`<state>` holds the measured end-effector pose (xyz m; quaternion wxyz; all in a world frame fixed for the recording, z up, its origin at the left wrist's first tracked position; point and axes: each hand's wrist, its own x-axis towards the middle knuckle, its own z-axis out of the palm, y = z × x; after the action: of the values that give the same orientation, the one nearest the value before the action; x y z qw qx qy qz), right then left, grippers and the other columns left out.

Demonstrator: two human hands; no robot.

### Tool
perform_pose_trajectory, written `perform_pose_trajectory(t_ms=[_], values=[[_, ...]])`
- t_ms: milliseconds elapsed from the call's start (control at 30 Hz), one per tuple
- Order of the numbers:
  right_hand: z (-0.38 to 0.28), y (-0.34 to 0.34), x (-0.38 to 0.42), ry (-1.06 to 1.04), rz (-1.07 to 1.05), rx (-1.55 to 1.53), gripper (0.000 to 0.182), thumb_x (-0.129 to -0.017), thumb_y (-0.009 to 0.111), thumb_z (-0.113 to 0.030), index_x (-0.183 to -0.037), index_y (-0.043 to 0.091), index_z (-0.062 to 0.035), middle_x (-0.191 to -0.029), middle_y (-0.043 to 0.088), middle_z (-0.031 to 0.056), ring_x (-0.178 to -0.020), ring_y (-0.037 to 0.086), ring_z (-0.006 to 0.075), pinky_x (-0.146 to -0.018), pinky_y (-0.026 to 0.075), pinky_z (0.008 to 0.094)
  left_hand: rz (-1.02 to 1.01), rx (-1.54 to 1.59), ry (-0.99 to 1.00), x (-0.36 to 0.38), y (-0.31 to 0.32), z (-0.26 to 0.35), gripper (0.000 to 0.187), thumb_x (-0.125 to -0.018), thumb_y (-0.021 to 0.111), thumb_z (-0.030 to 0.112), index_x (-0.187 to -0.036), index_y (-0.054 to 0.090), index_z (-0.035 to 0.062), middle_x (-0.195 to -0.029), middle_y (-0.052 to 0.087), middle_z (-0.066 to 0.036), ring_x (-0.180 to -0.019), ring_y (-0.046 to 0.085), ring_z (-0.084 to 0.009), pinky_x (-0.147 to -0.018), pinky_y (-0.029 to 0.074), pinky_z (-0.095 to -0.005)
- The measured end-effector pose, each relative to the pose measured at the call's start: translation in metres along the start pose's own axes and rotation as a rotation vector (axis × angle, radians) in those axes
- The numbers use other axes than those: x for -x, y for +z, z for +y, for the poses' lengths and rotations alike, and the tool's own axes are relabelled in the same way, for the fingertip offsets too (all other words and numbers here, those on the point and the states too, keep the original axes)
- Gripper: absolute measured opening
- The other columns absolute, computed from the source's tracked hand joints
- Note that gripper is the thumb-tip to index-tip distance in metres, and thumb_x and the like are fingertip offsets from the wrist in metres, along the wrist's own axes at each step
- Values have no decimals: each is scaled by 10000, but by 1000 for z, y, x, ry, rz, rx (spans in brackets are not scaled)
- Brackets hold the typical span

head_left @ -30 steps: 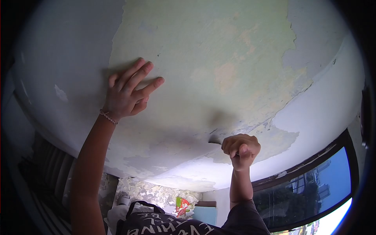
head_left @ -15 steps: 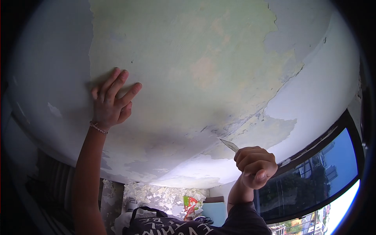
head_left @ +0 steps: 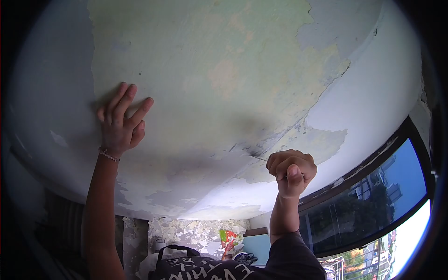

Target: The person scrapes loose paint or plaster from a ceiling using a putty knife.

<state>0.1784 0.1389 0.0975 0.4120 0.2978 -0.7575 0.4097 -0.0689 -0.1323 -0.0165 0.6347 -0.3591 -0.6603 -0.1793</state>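
My left hand (head_left: 122,116) lies against the peeling painted surface (head_left: 186,84) with its fingers spread, holding nothing; a beaded bracelet (head_left: 109,154) is round the wrist. At the right, my right hand (head_left: 292,169) is wrapped round a thin scraper or blade (head_left: 258,157), seen nearly edge-on. The blade's tip is at a dark scuffed patch (head_left: 252,150) beside a long crack, where it appears to touch the surface. The handle is hidden inside my fist.
A dark-framed window (head_left: 364,205) curves along the right side. Below, behind my body, are a flaking wall (head_left: 186,231) with a green and red patch (head_left: 228,239), and a pale blue panel (head_left: 257,247).
My right hand has moved up and left, bringing the blade from clearly visible to nearly edge-on at the scuffed patch. The view has shifted slightly; my left hand stays on the same spot.
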Motion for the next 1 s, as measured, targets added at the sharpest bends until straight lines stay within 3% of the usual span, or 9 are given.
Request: perform_pose_trajectory(t_ms=[133,167,233,367,500,600,700,800,1000], values=[[-29,-1,1,-32,-14,-28,550,-991,546,-300,-528,451,-20,-452,428,43,-357,430,156,-357,349,281,-21,-41,50,0,-1,-4,424,-1013,365,315,-1384,536,200,-1498,410,-121,-1387,401,-303,-1046,246,-431],[-38,-10,-2,-174,-105,-49,484,-1029,429,-263,-594,451,-53,-435,426,55,-322,392,149,-323,327,284,-16,-43,50,-1,0,-5,424,-1015,365,316,-1384,537,198,-1497,411,-122,-1385,403,-305,-1048,245,-432],[-56,-10,-3,-238,-22,-122,576,-1013,513,-326,-526,437,-29,-438,417,47,-324,414,152,-348,388,283,-19,-38,48,1,0,-4,423,-1018,363,318,-1382,539,195,-1495,413,-124,-1383,406,-308,-1052,244,-433],[-1,2,5,-26,-2,25,528,-994,530,-275,-544,447,-11,-454,423,47,-353,395,151,-354,320,289,-27,-23,41,2,1,-4,428,-1020,360,336,-1384,538,199,-1496,413,-120,-1387,401,-306,-1061,239,-435],[-31,-2,1,-62,20,-91,508,-985,541,-258,-554,453,-4,-457,433,54,-355,391,154,-358,321,292,-22,-36,49,2,0,-4,429,-1020,364,339,-1390,533,200,-1499,410,-117,-1387,400,-304,-1062,240,-432],[-57,-5,0,-231,30,-165,524,-990,545,-280,-550,451,-13,-457,434,56,-351,398,160,-355,336,291,-20,-36,41,3,0,-4,430,-1021,364,337,-1393,529,199,-1501,406,-116,-1387,400,-304,-1059,242,-430],[3,1,8,-80,-8,32,544,-1001,535,-301,-542,434,-28,-447,433,59,-339,405,159,-349,366,292,-22,-22,39,3,0,-4,433,-1022,360,337,-1398,525,199,-1504,403,-115,-1391,395,-302,-1061,242,-431],[-4,-4,7,-2,16,-34,534,-998,534,-289,-541,442,-29,-442,425,57,-338,409,158,-353,371,296,-24,-26,39,2,-1,-4,433,-1022,359,335,-1398,524,198,-1508,400,-114,-1395,390,-299,-1061,243,-432],[-42,-4,0,-216,75,-203,467,-971,531,-222,-556,474,-16,-438,404,55,-353,405,156,-372,335,303,-19,-31,38,2,0,-5,424,-1017,368,322,-1386,531,191,-1510,399,-117,-1394,392,-302,-1061,240,-432]])
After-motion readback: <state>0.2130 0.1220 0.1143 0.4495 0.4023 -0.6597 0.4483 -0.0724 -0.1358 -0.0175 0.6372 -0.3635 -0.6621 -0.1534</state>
